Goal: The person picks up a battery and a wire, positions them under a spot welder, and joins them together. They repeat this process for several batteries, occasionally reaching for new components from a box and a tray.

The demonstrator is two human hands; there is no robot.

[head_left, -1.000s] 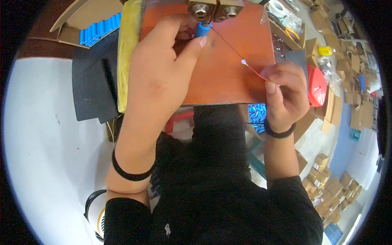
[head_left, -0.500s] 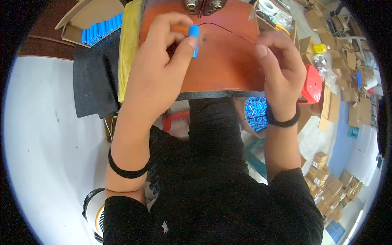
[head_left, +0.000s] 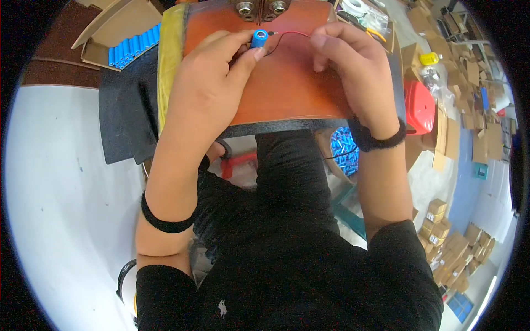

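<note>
Left hand [head_left: 207, 83]: thumb and fingers clamped on a blue cell [head_left: 259, 39], round end face up and tipped toward the wearer. Cell sits left of middle on the orange worktop [head_left: 292, 88], nearer the far edge than the near one; can't tell if it touches the surface.

Right hand [head_left: 356, 63]: thumb and index together on a red wire [head_left: 294, 33], near the far right corner. Wire's free-side tip is just beside the cell's top. Dark wire [head_left: 279, 43] loops below it, down to the left fingertips.

Metal fixture [head_left: 260, 11] with two round bolts at the far edge, just beyond the cell. Yellow wrap [head_left: 172, 69] along the left edge. Past the far left corner: carton [head_left: 113, 27] with stacked blue cells [head_left: 132, 47]. Past the far right corner: pliers [head_left: 376, 35]. Red stool [head_left: 419, 107] beyond the right edge.
</note>
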